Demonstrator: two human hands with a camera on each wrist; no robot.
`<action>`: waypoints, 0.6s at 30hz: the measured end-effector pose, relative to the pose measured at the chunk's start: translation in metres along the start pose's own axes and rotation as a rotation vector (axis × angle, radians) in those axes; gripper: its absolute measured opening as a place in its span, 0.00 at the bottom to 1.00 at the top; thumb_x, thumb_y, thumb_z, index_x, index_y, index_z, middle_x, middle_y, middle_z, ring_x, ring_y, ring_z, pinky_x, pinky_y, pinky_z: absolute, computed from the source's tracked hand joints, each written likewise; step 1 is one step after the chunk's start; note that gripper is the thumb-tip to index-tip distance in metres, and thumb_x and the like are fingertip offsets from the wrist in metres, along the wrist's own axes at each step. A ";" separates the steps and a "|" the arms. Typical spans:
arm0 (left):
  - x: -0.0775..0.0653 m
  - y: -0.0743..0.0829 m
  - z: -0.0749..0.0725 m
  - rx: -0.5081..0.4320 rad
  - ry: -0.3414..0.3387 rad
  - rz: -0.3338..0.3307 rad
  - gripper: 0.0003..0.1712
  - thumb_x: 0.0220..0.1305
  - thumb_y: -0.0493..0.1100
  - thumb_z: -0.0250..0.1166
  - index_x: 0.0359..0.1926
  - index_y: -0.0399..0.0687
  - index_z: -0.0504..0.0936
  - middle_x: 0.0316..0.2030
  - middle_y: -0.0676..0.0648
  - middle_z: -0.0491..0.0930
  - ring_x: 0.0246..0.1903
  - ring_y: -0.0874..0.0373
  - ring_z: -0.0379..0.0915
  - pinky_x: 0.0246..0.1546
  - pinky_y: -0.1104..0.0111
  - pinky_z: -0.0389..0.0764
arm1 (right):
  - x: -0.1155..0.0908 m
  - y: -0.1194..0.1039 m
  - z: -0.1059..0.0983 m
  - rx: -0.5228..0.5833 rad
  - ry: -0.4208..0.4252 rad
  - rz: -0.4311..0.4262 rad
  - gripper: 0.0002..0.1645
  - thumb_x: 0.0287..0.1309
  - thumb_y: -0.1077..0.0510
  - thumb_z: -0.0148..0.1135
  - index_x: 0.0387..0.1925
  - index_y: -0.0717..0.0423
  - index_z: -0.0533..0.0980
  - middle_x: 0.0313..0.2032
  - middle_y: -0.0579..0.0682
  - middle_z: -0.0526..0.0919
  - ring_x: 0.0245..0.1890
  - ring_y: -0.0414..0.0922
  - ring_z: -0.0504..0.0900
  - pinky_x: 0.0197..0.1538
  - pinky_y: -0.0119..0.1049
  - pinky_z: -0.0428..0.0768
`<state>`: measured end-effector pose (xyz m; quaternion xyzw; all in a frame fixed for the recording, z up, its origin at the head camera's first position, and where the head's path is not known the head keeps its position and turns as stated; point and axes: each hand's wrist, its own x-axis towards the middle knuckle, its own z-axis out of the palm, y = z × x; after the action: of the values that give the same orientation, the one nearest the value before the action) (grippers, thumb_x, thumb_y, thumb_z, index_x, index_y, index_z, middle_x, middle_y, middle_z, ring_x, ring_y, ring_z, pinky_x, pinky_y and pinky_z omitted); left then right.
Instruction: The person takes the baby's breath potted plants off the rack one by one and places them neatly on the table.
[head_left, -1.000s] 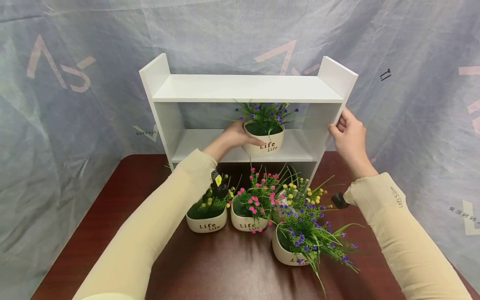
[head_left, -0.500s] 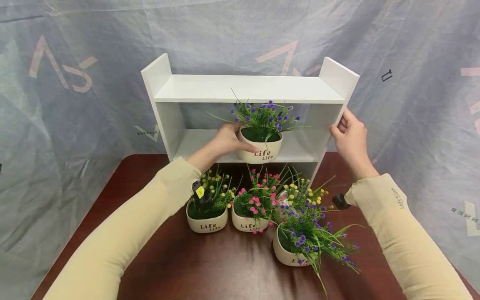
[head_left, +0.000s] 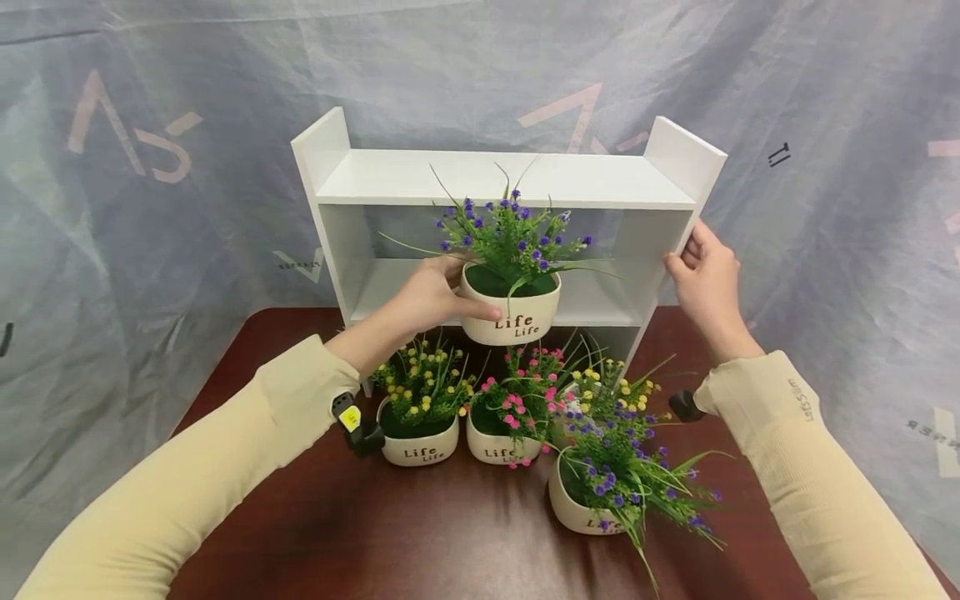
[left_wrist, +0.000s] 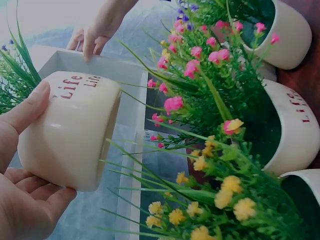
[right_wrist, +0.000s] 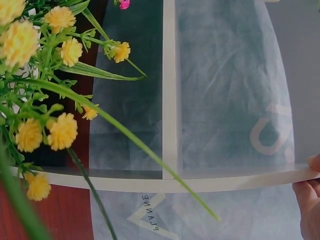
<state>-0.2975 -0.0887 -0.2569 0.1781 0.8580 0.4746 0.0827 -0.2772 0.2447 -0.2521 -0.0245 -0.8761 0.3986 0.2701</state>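
My left hand (head_left: 431, 296) grips a cream flowerpot (head_left: 517, 321) marked "Life" by its left side, thumb across the front. Purple flowers and green blades rise from it. The pot is held in front of the middle shelf of a white shelf unit (head_left: 480, 177). In the left wrist view the pot (left_wrist: 70, 130) shows between thumb and fingers. My right hand (head_left: 705, 279) pinches the front edge of the unit's right side panel; in the right wrist view only part of that hand (right_wrist: 310, 200) shows, at the panel (right_wrist: 225, 185).
On the dark red table (head_left: 450, 533) below stand a yellow-flowered pot (head_left: 420, 446), a pink-flowered pot (head_left: 502, 442) and a purple-flowered pot (head_left: 585, 504). More yellow flowers (head_left: 611, 383) show behind the purple ones. A grey cloth backdrop (head_left: 187, 75) hangs behind.
The left hand has brought the purple-flowered pot out from the middle shelf, toward me and slightly left and down in view. The right hand has stayed on the side panel.
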 end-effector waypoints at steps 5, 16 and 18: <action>-0.014 -0.004 -0.003 -0.062 -0.021 -0.002 0.61 0.45 0.48 0.79 0.75 0.46 0.52 0.75 0.46 0.52 0.74 0.49 0.52 0.72 0.57 0.62 | 0.000 0.003 -0.002 0.006 0.003 0.005 0.35 0.68 0.62 0.53 0.73 0.46 0.58 0.65 0.59 0.70 0.64 0.53 0.71 0.62 0.47 0.74; -0.051 -0.012 -0.006 -0.057 -0.026 -0.141 0.65 0.47 0.54 0.77 0.76 0.40 0.46 0.75 0.39 0.50 0.70 0.48 0.60 0.66 0.58 0.71 | 0.000 0.005 -0.002 -0.003 0.023 -0.010 0.34 0.67 0.63 0.53 0.72 0.48 0.61 0.64 0.60 0.72 0.63 0.54 0.73 0.62 0.47 0.74; -0.056 -0.013 -0.005 -0.008 -0.017 -0.112 0.46 0.47 0.55 0.77 0.62 0.38 0.69 0.58 0.38 0.73 0.56 0.50 0.76 0.56 0.64 0.78 | 0.000 0.006 -0.002 0.000 0.023 -0.009 0.33 0.67 0.63 0.53 0.72 0.48 0.61 0.64 0.60 0.72 0.63 0.54 0.73 0.62 0.47 0.74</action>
<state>-0.2505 -0.1206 -0.2670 0.1335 0.8640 0.4712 0.1170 -0.2772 0.2503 -0.2549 -0.0254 -0.8730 0.3972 0.2820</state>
